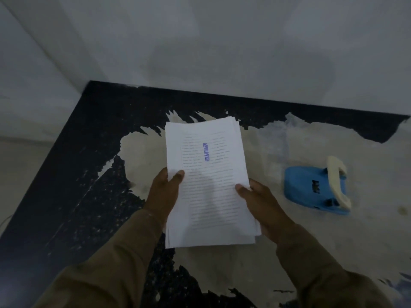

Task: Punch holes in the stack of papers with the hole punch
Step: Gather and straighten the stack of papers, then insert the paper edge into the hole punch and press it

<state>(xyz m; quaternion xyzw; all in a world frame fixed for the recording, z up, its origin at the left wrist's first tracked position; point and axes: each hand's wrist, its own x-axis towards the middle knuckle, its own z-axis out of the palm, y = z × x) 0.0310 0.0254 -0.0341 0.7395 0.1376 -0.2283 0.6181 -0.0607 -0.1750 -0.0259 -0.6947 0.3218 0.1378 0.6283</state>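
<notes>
A stack of white printed papers (209, 181) with a blue stamp on the top sheet is held over the table. My left hand (163, 192) grips its left edge, thumb on top. My right hand (259, 202) grips its right edge, thumb on the sheet too. The sheets are slightly fanned at the far and near ends. A blue hole punch (315, 187) with a cream lever handle stands on the table to the right of the stack, a hand's width from my right hand.
The table (300, 230) has a worn top, with black coating peeled away to a pale surface. Its left and far edges are black. A grey wall (222, 41) rises right behind the far edge, and the floor lies left of the table.
</notes>
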